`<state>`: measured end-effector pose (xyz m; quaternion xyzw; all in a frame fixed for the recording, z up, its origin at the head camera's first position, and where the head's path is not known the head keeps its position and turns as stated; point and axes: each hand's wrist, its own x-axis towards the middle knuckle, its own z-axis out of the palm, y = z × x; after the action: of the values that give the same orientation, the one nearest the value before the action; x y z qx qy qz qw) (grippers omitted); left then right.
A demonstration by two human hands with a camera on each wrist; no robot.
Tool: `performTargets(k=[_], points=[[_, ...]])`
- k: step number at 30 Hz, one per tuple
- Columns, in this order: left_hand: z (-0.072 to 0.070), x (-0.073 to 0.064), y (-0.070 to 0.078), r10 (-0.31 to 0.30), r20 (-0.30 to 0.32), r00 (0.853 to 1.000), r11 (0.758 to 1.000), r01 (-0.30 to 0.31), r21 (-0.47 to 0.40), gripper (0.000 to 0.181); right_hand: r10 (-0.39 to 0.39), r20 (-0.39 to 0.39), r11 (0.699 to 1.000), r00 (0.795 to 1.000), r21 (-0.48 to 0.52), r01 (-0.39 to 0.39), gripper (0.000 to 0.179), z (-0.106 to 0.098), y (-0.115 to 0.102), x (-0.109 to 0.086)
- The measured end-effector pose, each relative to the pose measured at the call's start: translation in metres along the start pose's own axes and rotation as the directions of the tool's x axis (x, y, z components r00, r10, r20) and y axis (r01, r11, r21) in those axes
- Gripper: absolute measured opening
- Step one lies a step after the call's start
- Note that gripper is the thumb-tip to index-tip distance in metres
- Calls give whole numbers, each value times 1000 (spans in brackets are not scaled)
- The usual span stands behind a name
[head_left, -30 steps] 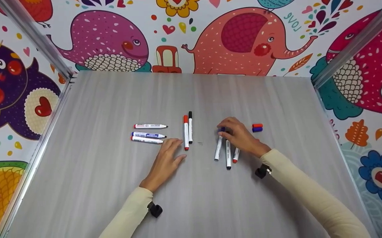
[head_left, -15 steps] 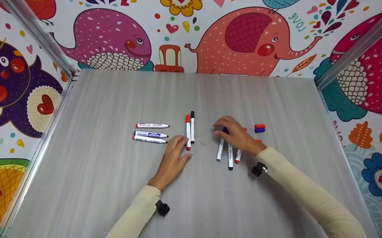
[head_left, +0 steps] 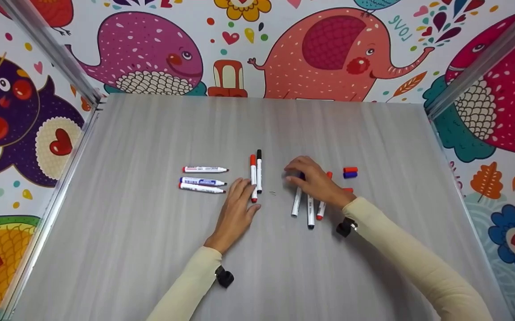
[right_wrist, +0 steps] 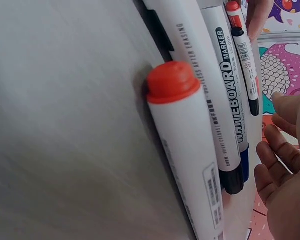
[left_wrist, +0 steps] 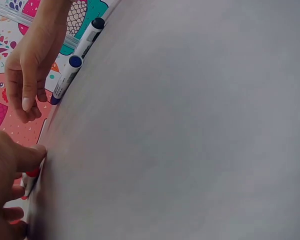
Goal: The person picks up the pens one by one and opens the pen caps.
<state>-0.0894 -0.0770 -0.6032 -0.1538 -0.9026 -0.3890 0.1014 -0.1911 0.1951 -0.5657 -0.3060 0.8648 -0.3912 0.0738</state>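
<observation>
My left hand [head_left: 236, 214] lies low over the table, fingers loosely extended, its fingertips right at a red-capped whiteboard marker [head_left: 253, 178]. Alongside that marker lies a black-capped one [head_left: 259, 174]. My right hand [head_left: 319, 180] hovers with bent, relaxed fingers over the upper ends of three markers: a blue-capped one [head_left: 296, 203], a black-ended one [head_left: 310, 209] and a red-ended one [head_left: 321, 211]. In the right wrist view its fingers stand apart from the marker with the blue cap [right_wrist: 245, 162] and grip nothing. The right hand partly hides these caps in the head view.
Left of the left hand lie three uncapped markers, tips to the right: a red-ended one [head_left: 204, 169], a blue one [head_left: 203, 181] and another red-ended one [head_left: 201, 190]. Loose red [head_left: 350, 170] and blue [head_left: 350, 175] caps lie beyond the right hand. Printed walls border the table [head_left: 150, 133].
My left hand has shifted right and slightly forward to the red-capped marker. My right hand has drifted a little left off the blue-capped marker. The markers keep their layout.
</observation>
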Motion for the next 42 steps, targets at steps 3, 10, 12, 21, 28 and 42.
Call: performTargets(k=[3, 10, 12, 21, 28, 42], points=[[0, 0, -1, 6, -12, 1000, 1000, -6, 20, 49, -13, -3, 1000, 1000, -4, 13, 29, 2, 0, 3], [2, 0, -1, 1, -26, 1000, 999, -1, 35, 50, -34, 9, 999, 999, -17, 35, 30, 6, -3, 12], [3, 0, -1, 2, -30, 1000, 1000, -1, 31, 50, -37, 11, 999, 999, -17, 37, 30, 7, -3, 16], [5, -1, 1, -39, -18, 999, 999, 39, 19, 53, -68, 25, 997, 997, -36, 69, 30, 16, -7, 32], [3, 0, 1, -41, -15, 999, 999, 42, 24, 52, -70, 23, 996, 997, -56, 71, 31, 24, -8, 45], [2, 0, 0, -22, -49, 999, 999, 23, 33, 51, -127, -40, 988, 991, -92, 123, 34, 39, -12, 65]])
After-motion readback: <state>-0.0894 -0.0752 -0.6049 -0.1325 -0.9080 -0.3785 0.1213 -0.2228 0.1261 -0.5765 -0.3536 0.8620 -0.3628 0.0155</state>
